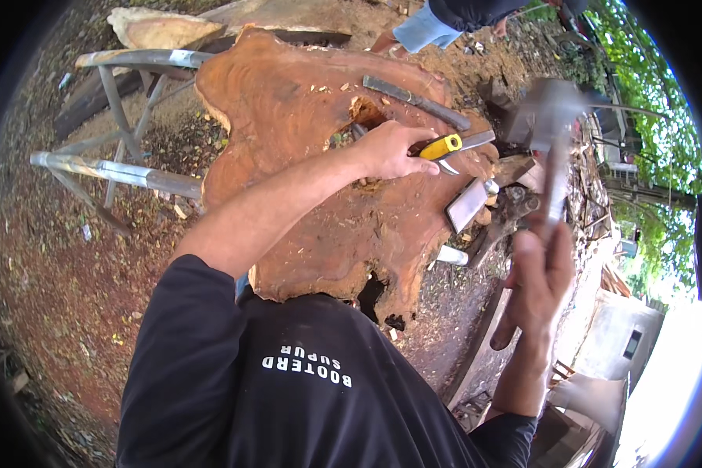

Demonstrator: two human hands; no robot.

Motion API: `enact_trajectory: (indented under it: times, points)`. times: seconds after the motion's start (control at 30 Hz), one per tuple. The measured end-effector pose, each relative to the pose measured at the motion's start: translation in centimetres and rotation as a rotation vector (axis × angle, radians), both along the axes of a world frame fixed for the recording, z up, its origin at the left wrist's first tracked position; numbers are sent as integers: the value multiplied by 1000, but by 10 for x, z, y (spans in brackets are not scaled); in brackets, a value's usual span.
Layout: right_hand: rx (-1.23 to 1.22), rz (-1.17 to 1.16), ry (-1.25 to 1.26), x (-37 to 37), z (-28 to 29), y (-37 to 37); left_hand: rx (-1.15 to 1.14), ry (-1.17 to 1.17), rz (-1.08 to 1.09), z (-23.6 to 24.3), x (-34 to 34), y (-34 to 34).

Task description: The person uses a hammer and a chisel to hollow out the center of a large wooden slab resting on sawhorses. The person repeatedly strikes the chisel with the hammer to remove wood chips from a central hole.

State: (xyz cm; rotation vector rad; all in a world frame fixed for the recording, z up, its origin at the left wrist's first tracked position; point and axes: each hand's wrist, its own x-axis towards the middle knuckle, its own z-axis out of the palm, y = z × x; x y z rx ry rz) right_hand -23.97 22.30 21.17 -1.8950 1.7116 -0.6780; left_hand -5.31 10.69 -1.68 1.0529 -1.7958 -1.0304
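Observation:
A thick slab of reddish-brown wood [288,156] with a wavy outline and a ragged hole near its middle lies before me. Over the hole, my left hand [394,150] is closed round a chisel with a yellow handle [442,147]. The handle's end points right, and a bit of metal shows at the hole on the hand's other side. Off to the right, my right hand [542,269] grips the wooden handle of a hammer [552,117]. Its head is raised, smeared by motion, and apart from the chisel.
A dark metal bar tool [417,103] lies on the slab beyond my left hand. A flat, pale-faced rectangular thing [467,205] rests near the right edge. Metal trestle legs [117,170] stand at left. Another person [437,27] is at the far side; cut wood [164,30] lies far left.

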Motion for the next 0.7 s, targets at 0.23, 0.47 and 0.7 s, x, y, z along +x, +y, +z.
enact_trajectory:
  times: [0.23,0.47,0.7]
  points:
    - [250,71,415,-25,-74,2,-31,-33,-55,1,-14,0]
    - [39,-49,-80,-9,-1,2,-50,5,18,-18,-7,-2]
    - [269,51,425,-23,-85,-3,-71,-112,-54,-3,-10,-7]
